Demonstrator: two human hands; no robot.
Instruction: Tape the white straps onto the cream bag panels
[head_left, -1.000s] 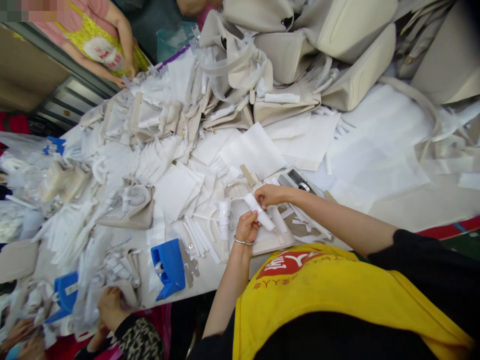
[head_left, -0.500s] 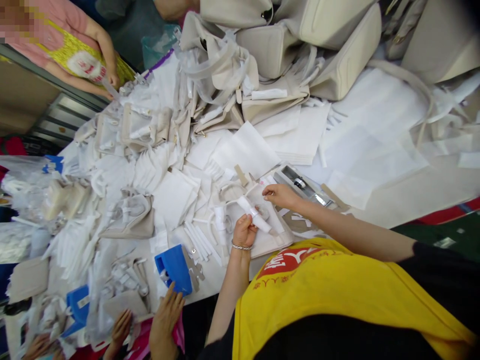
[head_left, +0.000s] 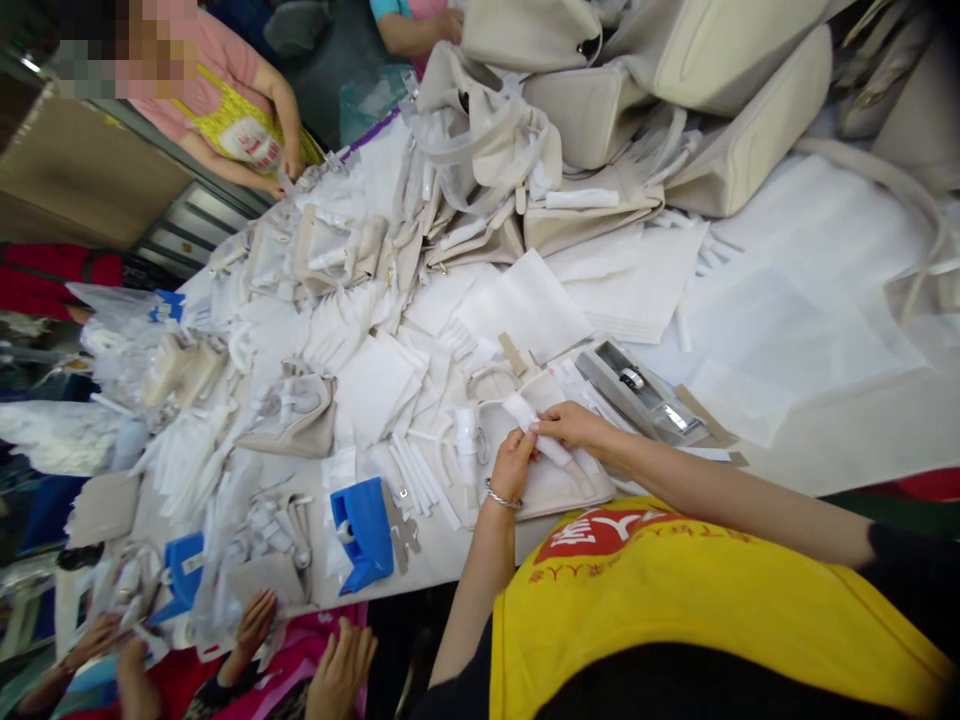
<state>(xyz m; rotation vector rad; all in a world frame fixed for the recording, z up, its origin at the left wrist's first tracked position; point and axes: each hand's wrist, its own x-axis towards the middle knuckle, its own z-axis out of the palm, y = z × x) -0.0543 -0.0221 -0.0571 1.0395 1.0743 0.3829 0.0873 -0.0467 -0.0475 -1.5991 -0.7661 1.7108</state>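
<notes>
A beige handbag lies flat on the table in front of me, its strap wrapped in white padding. My left hand is closed around the lower side of a white-wrapped strap section on the bag. Pinched fingers of my right hand press on the same wrap, right beside the left fingertips. Whether a small piece sits between them is hidden. Another white-wrapped strap part stands to the left of my left hand.
Right of the bag lies a grey holder with a black roller. A blue tape dispenser and white strips are to the left. Beige bags pile up behind white sheets. A co-worker's hand is at the near edge.
My right hand has come from beside the grey holder onto the wrapped strap, meeting my left hand. A co-worker's hand has drawn away from the blue dispenser. The view has shifted.
</notes>
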